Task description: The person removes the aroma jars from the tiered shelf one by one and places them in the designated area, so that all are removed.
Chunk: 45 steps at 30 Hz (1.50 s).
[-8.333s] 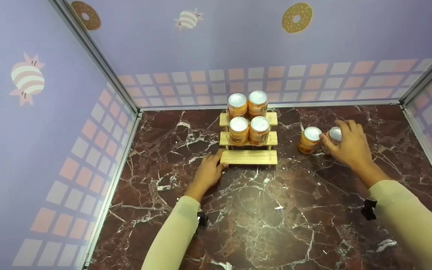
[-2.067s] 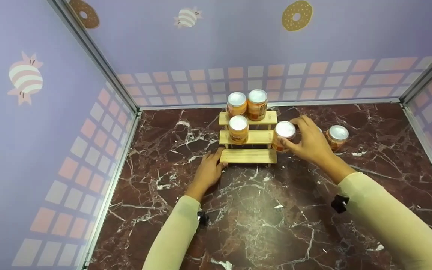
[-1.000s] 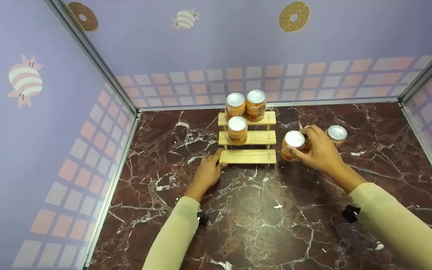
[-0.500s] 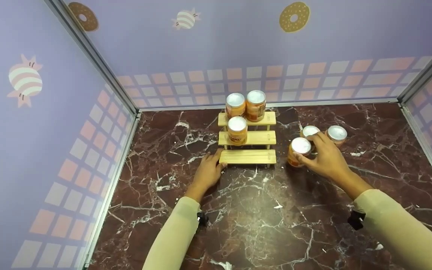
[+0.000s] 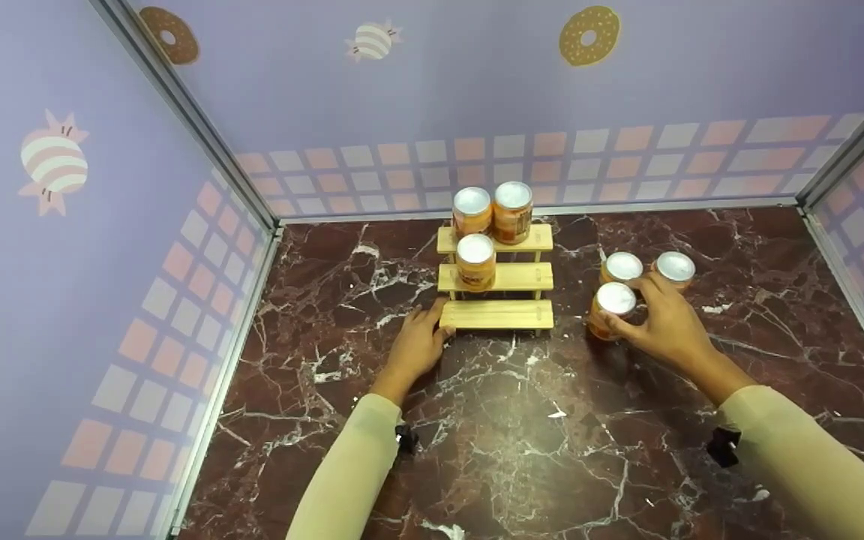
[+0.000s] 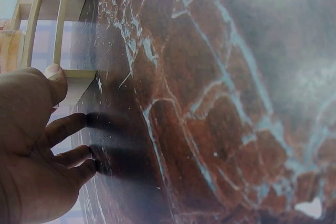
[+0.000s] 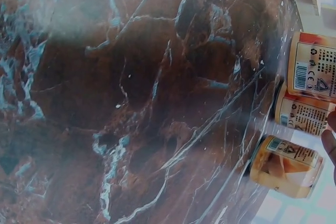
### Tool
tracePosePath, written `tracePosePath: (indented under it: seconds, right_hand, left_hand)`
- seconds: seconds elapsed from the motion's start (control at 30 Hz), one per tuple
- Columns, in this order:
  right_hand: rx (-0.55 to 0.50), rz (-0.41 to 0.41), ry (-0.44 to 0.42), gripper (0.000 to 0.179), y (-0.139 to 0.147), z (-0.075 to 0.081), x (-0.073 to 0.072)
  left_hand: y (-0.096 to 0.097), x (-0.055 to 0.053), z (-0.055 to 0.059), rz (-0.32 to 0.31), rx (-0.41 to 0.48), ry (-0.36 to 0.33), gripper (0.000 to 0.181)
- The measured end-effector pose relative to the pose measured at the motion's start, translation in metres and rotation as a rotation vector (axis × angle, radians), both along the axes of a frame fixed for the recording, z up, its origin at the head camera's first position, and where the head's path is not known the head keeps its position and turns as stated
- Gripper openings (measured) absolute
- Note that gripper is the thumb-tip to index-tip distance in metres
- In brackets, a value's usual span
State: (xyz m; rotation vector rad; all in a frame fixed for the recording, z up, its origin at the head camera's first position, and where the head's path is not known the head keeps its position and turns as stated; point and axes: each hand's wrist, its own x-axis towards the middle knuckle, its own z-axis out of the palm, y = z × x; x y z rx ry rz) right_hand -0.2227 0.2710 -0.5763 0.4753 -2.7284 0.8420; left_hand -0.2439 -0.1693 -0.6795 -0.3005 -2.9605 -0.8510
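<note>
My right hand (image 5: 668, 319) grips an orange-labelled can (image 5: 606, 324) with a pale lid near its top, thumb in front. The can is upright at table level; whether its base touches cannot be told. In the right wrist view this can (image 7: 313, 66) shows a barcode, and only some of my fingers (image 7: 329, 148) appear. Close behind it is a second can (image 5: 622, 268), with a third can (image 5: 674, 268) to the right. My left hand (image 5: 415, 349) holds the left end of the lowest step of a wooden three-step rack (image 5: 499, 315), thumb (image 6: 56, 82) at its front edge.
Two cans (image 5: 512, 217) stand on the rack's top step. One can (image 5: 475, 266) is on the left of the middle step. A dark red marbled table (image 5: 514, 450) lies beneath, with a patterned wall (image 5: 402, 90) behind and walls at both sides.
The right hand took a can off the right of the middle step, carried it right and lowered it in front of the other two cans. The left hand stays at the rack.
</note>
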Motion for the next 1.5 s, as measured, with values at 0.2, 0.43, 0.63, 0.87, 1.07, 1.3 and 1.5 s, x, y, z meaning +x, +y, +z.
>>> tracePosePath:
  seconds: [0.2,0.43,0.63,0.87,1.07,1.3,1.5]
  right_hand:
    - [-0.003,-0.001,-0.010,0.061,0.004,-0.002,0.001]
    - [-0.002,-0.012,-0.027,0.058,0.008,-0.002,0.003]
    - [0.017,-0.024,-0.032,0.060,0.010,-0.005,0.005]
    - [0.019,-0.023,-0.032,0.060,0.013,-0.008,0.005]
    - [0.025,-0.021,-0.022,0.060,0.015,-0.009,0.005]
    - [0.024,-0.034,-0.051,0.060,0.017,-0.009,0.006]
    - [0.025,-0.041,-0.059,0.061,0.019,-0.011,0.006]
  left_hand:
    - [0.001,0.000,0.002,0.007,0.011,-0.021,0.068]
    - [0.001,0.000,0.002,0.009,0.015,-0.008,0.067]
    - [0.000,0.000,0.003,0.007,0.004,-0.026,0.068]
    - [0.000,0.000,0.002,0.016,0.004,-0.031,0.067]
    - [0.000,-0.002,0.000,0.025,-0.018,-0.039,0.065]
    - [0.001,-0.002,0.001,0.030,-0.001,-0.041,0.063]
    - [0.001,-0.001,0.002,0.026,0.002,-0.053,0.065]
